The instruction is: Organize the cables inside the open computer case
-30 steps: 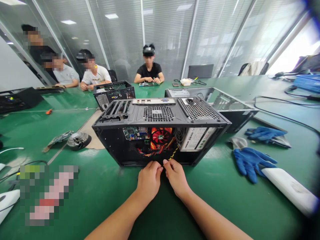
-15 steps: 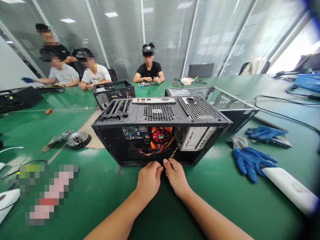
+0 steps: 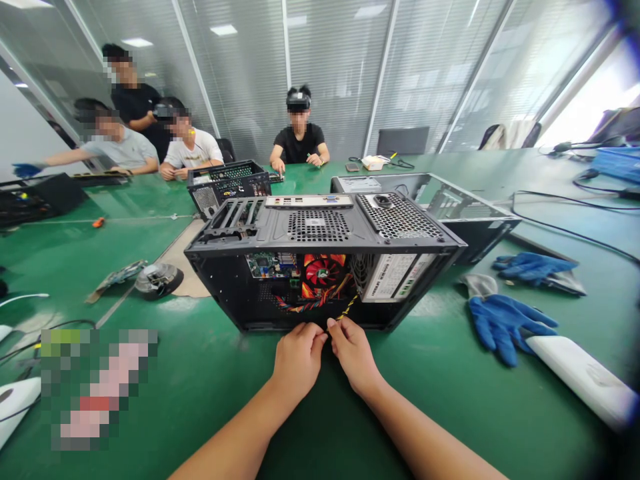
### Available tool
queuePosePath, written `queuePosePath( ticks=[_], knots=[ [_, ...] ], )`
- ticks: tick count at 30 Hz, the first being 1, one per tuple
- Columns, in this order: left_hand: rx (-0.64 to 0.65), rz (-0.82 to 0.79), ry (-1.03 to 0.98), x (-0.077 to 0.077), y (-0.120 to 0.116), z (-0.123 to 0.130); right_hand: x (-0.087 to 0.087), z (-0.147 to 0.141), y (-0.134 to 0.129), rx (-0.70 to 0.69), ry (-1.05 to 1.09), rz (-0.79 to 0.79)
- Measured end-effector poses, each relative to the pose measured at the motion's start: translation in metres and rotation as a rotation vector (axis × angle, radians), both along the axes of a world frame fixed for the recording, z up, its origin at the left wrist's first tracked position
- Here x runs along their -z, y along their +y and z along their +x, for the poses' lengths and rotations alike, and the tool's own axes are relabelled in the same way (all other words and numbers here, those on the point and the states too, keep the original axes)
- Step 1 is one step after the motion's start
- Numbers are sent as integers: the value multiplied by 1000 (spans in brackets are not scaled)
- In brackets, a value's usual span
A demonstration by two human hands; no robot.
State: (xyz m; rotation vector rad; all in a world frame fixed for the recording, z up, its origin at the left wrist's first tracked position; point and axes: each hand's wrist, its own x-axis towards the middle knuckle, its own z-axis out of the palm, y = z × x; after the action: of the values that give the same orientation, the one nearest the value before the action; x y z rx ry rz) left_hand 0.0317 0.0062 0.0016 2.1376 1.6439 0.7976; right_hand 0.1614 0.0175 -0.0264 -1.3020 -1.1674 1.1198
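Note:
An open computer case (image 3: 273, 227) lies in front of me, its open side facing my hands. Out of it comes a twisted yellow-and-black cable (image 3: 349, 307), near the power supply (image 3: 395, 279). My right hand (image 3: 356, 353) pinches this cable just outside the case's lower edge. Fingertips almost meeting it, my left hand (image 3: 299, 357) is closed in a pinch at the cable's end, which the fingers mostly hide. Inside the case are a red fan (image 3: 320, 272), a circuit board (image 3: 260, 265) and a bundle of coloured wires (image 3: 305, 303).
Blue gloves (image 3: 500, 323) and a white power bank-like block (image 3: 583, 377) lie to the right. Behind stand another case (image 3: 230, 177) and an open case shell (image 3: 480, 237). A round cooler-like part (image 3: 159, 280) lies left. Several people are across the table (image 3: 210, 387).
My hands keep the same pinch on the cable. Across the table, a standing person has shifted right, and a seated person's gloved hand reaches further left. The facing person's hand has moved.

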Motion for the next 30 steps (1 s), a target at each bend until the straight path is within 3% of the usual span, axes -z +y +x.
queuePosePath(
  ticks=[30],
  knots=[
    [20,33,68,2,0,-2,-2,-1,-2,-6,-44,-5]
  ],
)
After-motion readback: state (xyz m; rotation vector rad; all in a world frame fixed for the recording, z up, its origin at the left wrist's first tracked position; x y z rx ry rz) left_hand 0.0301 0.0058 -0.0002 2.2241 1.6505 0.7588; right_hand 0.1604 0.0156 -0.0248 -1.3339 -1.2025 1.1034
